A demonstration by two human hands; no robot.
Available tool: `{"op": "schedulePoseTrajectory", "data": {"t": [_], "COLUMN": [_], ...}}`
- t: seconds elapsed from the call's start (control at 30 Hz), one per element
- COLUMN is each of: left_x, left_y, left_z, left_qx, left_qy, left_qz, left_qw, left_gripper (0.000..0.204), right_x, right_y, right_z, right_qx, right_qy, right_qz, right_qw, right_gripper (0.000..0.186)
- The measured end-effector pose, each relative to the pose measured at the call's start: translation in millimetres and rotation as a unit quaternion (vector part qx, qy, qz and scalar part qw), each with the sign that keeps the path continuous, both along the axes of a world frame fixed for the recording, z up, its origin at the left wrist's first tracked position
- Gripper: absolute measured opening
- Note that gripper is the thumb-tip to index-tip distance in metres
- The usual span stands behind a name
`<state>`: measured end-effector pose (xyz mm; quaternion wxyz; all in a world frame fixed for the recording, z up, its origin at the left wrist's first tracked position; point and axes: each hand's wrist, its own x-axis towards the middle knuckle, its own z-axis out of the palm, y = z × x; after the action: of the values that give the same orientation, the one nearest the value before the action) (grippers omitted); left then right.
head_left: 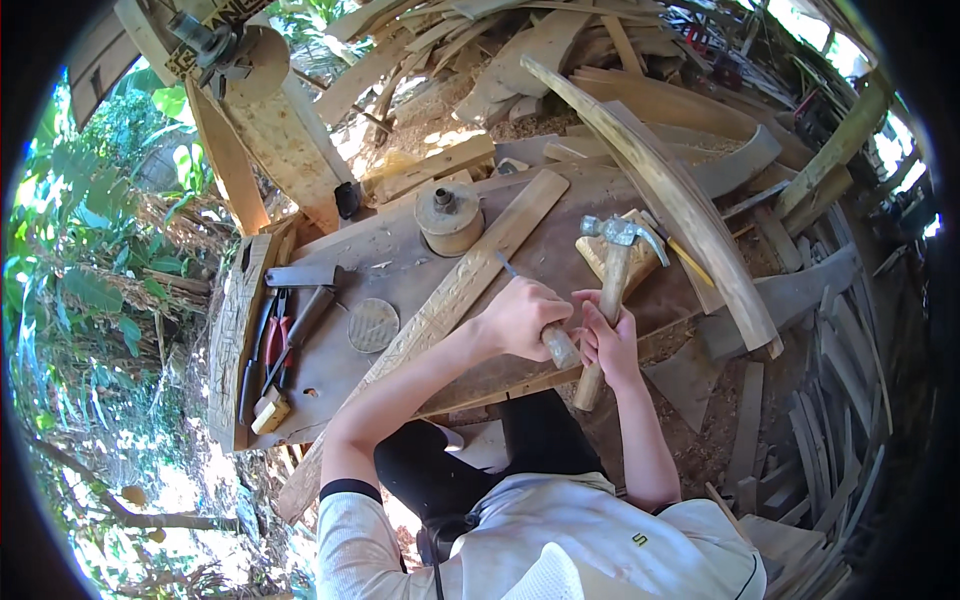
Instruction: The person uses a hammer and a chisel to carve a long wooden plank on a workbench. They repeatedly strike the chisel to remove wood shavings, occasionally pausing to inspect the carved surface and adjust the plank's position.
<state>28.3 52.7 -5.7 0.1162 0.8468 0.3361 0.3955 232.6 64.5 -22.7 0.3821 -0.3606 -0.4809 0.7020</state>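
Observation:
My left hand (525,318) is closed round the wooden handle of a chisel (562,347), whose thin metal blade points away over a long plank. My right hand (608,338) grips a claw hammer (618,268) by its wooden handle, head up and claw to the right. Both hands are close together near the front edge of the workbench (420,285). Shallow carved marks cover the plank (440,318), which lies diagonally across the bench and juts past its near edge. Behind the hammer head sits a light wood block (592,254), partly hidden.
A round wooden piece with a metal spindle (450,218) stands behind the plank. A flat disc (373,325), red-handled pliers (277,340) and other tools lie at the left. A long curved timber (660,190) crosses the right side. Scrap wood (530,60) is heaped beyond the bench.

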Motion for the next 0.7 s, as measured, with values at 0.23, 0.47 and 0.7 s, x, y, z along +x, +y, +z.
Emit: {"op": "schedulePoseTrajectory", "data": {"t": [0.23, 0.47, 0.7], "left_x": [2, -1, 4], "left_y": [11, 0, -1], "left_z": [14, -5, 0], "left_qx": [0.093, 0.068, 0.095], "left_qy": [-0.055, -0.035, -0.094], "left_qz": [-0.034, 0.032, 0.060], "left_qw": [0.994, 0.997, 0.989], "left_gripper": [0.037, 0.028, 0.036], "right_x": [3, 2, 2], "right_y": [1, 2, 2], "right_z": [-2, -1, 0], "right_qx": [-0.020, -0.019, -0.010], "right_qy": [0.015, 0.024, 0.055], "right_qz": [-0.006, -0.001, -0.002], "right_qw": [1.000, 1.000, 0.998], "right_gripper": [0.033, 0.037, 0.045]}}
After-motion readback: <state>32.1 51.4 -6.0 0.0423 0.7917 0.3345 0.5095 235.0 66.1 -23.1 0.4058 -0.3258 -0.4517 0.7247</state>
